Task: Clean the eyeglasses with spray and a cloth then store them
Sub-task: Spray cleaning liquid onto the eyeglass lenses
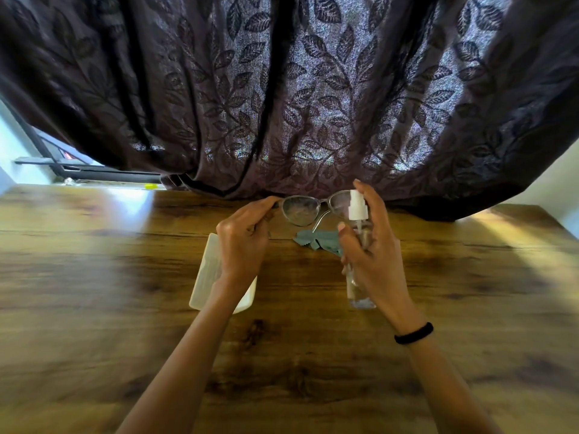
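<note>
Eyeglasses (pixel 308 209) pinched in left hand (pixel 242 242) at twelve o'clock; right hand (pixel 371 245) wraps spray bottle (pixel 358 233), nozzle aimed to wet lenses.

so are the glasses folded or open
Open: the left hand holds the eyeglasses by one corner, and one temple arm swings out below the lenses.

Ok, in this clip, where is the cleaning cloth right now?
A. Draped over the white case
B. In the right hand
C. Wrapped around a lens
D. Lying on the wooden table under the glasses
D: the teal cleaning cloth lies on the wooden table, while the left hand holds the eyeglasses above it and the right hand holds the spray bottle.
</note>
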The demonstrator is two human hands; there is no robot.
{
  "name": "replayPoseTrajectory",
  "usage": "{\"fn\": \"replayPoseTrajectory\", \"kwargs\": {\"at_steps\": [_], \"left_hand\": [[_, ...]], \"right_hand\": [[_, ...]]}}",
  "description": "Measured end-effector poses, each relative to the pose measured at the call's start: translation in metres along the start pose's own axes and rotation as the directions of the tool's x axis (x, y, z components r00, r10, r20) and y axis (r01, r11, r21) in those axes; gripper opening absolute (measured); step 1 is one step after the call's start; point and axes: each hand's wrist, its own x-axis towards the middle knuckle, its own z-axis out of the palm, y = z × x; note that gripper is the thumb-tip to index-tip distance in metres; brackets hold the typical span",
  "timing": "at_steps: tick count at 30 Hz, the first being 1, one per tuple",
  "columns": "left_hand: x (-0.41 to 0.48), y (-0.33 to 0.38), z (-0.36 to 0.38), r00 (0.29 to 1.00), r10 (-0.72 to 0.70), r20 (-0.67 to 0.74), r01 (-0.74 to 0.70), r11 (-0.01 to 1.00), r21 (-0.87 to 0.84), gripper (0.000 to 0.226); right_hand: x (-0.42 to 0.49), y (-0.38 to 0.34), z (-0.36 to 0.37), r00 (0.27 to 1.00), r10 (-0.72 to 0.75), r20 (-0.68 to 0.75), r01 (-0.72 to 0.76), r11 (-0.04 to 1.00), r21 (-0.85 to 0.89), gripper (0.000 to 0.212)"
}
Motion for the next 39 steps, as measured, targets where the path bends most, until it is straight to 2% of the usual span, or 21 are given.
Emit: {"fn": "replayPoseTrajectory", "kwargs": {"at_steps": [8, 12, 20, 24, 27, 30, 32, 39], "left_hand": [[0.000, -0.002, 0.001, 1.000, 0.020, 0.007, -0.020, 0.999, 0.025, 0.021], [0.000, -0.002, 0.000, 1.000, 0.018, 0.010, -0.018, 1.000, 0.012, 0.022], [0.000, -0.006, -0.002, 1.000, -0.002, -0.004, 0.002, 1.000, 0.013, 0.023], [-0.002, -0.007, -0.002, 0.999, -0.034, -0.013, 0.034, 0.999, 0.018, 0.028], [-0.001, -0.002, -0.001, 0.999, -0.037, -0.017, 0.037, 0.999, 0.009, 0.029], [0.000, 0.002, -0.002, 0.999, -0.038, -0.020, 0.038, 0.999, 0.004, 0.029], [0.000, 0.001, -0.002, 0.999, -0.043, -0.016, 0.042, 0.999, -0.011, 0.030], [-0.001, -0.001, -0.001, 0.996, -0.077, -0.046, 0.075, 0.996, -0.045, 0.028]], "right_hand": [[0.002, 0.008, -0.013, 0.999, 0.044, -0.018, -0.045, 0.997, -0.058, 0.053], [0.001, 0.006, -0.013, 0.998, 0.033, -0.054, -0.033, 0.999, -0.012, 0.048], [-0.001, 0.022, -0.018, 0.985, -0.022, -0.169, 0.030, 0.999, 0.042, 0.060], [-0.004, 0.049, -0.019, 0.988, 0.054, -0.144, -0.048, 0.998, 0.046, 0.071], [-0.005, 0.066, -0.020, 0.989, 0.089, -0.114, -0.089, 0.996, 0.011, 0.064], [-0.007, 0.074, -0.019, 0.987, 0.114, -0.110, -0.114, 0.993, 0.000, 0.042], [-0.009, 0.077, -0.017, 0.982, 0.146, -0.115, -0.148, 0.989, -0.007, 0.035], [-0.009, 0.077, -0.019, 0.975, 0.193, -0.114, -0.200, 0.978, -0.058, 0.046]]}}
